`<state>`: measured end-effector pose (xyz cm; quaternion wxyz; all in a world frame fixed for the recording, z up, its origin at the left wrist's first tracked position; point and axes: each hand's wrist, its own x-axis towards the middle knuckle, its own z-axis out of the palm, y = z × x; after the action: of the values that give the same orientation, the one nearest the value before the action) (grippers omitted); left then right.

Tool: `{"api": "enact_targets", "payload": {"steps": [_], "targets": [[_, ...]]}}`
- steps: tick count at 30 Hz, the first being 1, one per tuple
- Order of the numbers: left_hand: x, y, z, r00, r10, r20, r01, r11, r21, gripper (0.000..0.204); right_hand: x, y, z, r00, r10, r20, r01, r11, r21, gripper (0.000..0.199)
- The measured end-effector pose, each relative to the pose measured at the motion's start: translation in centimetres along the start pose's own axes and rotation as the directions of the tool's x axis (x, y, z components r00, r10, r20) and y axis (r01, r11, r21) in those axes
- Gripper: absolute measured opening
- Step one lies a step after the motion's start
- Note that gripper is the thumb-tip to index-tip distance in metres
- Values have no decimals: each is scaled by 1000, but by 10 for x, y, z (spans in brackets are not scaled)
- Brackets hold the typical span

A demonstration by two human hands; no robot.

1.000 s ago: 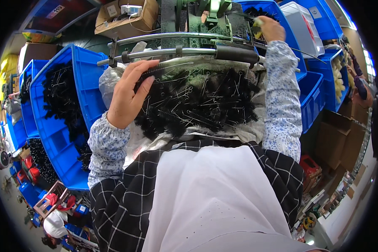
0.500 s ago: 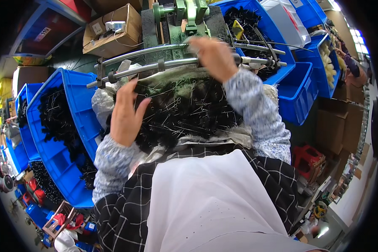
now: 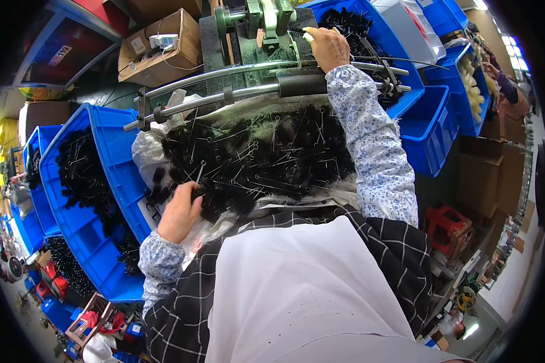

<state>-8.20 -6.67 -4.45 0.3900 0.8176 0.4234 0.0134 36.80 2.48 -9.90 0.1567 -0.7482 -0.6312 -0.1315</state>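
Observation:
My left hand (image 3: pixel 180 212) is closed in a pinch at the near left of a heap of small black twisted-wire brushes (image 3: pixel 254 151). From its fingertips a brush's wire stem (image 3: pixel 201 172) with a looped end points up, dark bristles by the thumb. My right hand (image 3: pixel 330 48) reaches past two curved metal rails (image 3: pixel 242 91) to a green machine head (image 3: pixel 271 24). Its fingers, with pale coverings at the tips, are pinched together, and a black bristly brush (image 3: pixel 296 34) shows right at them, beside the machine. The grip itself is partly hidden.
Blue bins (image 3: pixel 112 157) of black brushes stand at my left. More blue bins (image 3: pixel 427 130) are on the right, one holding pale yellow bundles (image 3: pixel 471 78). An open cardboard box (image 3: pixel 160 51) sits behind on the left. Another person's hand shows far right.
My right hand has moved up and right, from over the rails to beside the machine head. My left hand has come down toward me and closed on a brush.

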Motion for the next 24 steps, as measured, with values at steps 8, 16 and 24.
{"api": "enact_targets", "payload": {"steps": [8,16,24], "targets": [[33,42,-47,968,-62,-243,27,989,-147,26,8,-6,-14,998,9,57,0,989,-146,33],[51,60,-39,932,129,-337,-204,959,-196,26,-6,-9,-1,994,112,4,-112,993,-37,34],[68,67,-36,930,125,-346,-226,937,-267,29,10,-67,6,998,58,-23,-59,997,-43,28]]}}
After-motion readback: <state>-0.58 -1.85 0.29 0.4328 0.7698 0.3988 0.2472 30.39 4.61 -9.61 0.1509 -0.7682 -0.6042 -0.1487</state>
